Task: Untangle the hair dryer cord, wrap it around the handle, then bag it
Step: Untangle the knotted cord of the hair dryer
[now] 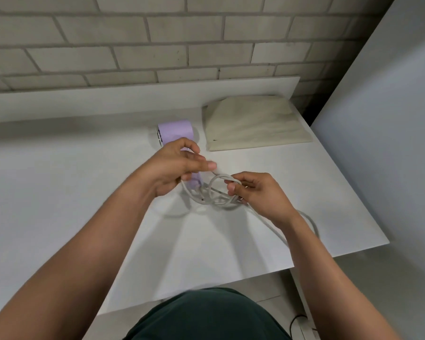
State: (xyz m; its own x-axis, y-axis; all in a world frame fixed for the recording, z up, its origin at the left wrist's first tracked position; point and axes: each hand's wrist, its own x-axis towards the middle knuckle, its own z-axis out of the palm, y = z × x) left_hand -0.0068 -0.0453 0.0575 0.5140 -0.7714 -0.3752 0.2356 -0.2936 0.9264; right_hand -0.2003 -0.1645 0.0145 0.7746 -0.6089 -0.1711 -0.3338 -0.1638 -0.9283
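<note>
The hair dryer [176,132] sits at the middle of the table, its short barrel pointing to the far side and its handle [196,179] pointing near. The body is matte lilac plastic, rounded like a stubby cylinder, with a white end face on the left that carries small dark slots. Any lettering on it is too small to tell.

The left hand [179,165] is wrapped over the handle, fingers curled round it, and covers most of it. From the near end of the handle the cord [215,202] spills out. It is smooth, round and off-white, and bunched in several overlapping loops on the tabletop between the 2 hands. The right hand [253,192] pinches a bundle of those loops between thumb and fingertips. 1 strand runs on under the right wrist and bends in a wide arc toward the near right edge.

To the far right of the dryer lies the bag [253,123], flat, beige woven cloth, roughly square, with a tiny dark mark near its near left corner. The table [59,180] is smooth and white. Behind it stands a wall [133,45] of pale grey brick, and a plain white panel [390,119] rises on the right.
</note>
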